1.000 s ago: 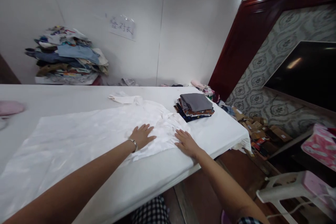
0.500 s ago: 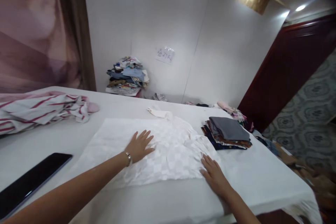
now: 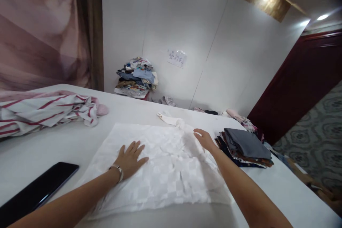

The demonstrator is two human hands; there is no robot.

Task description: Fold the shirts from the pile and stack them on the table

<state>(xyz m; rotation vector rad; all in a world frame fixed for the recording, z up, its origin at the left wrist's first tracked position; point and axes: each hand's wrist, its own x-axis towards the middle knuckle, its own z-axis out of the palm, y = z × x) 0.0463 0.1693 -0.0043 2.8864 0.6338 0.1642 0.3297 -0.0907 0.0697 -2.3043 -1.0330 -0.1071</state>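
Note:
A white shirt (image 3: 162, 171) with a tone-on-tone check pattern lies spread on the white table, its fabric wrinkled at the right. From its far edge a narrow white strip (image 3: 169, 119), perhaps the collar, sticks out. My left hand (image 3: 130, 160), with a bracelet at the wrist, presses flat on the shirt's left part, fingers spread. Over the shirt's far right side is my right hand (image 3: 205, 139), its fingers bent and a small gap showing between thumb and forefinger. Nothing shows in its grip; whether it touches the cloth is unclear.
A dark phone or tablet (image 3: 40, 188) lies at the left front. Behind it is a red-striped white garment (image 3: 50, 112). Folded clothes (image 3: 245, 146) are stacked on the right. A clothes pile (image 3: 137, 78) stands beyond the table's far edge, by the wall.
My right hand has moved from the shirt's near right edge to its far right side, fingers now bent. My left hand has slid nearer and leftward. The view has shifted slightly.

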